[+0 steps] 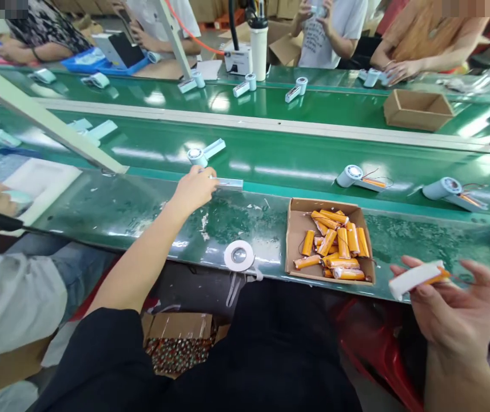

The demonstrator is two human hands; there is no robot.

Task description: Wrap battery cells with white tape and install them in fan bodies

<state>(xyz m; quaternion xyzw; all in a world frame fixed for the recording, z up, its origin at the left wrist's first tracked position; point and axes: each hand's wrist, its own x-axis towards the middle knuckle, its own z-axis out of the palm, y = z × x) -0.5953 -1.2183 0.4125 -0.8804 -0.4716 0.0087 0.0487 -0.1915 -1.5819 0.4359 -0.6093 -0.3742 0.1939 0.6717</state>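
My left hand (197, 187) reaches over the near edge of the green belt, its fingers closed on a light-blue fan-like housing (231, 183). Only the handle of that housing sticks out to the right; the rest is under my hand. Just beyond my fingertips lies a similar light-blue housing (210, 150) with a round head. At the right, my right hand (454, 303) holds an orange battery (437, 276) partly covered by a white strip (414, 280). Between my hands sits a shallow cardboard tray (294, 266) with several orange wired batteries (342, 243).
A roll of white tape (239, 256) lies at the bench edge. Housings with batteries and wires (351, 176) rest on the belt to the right. A slanted metal post (51, 117) crosses at left. Co-workers sit opposite and beside me. An open carton (418, 110) stands across the belt.
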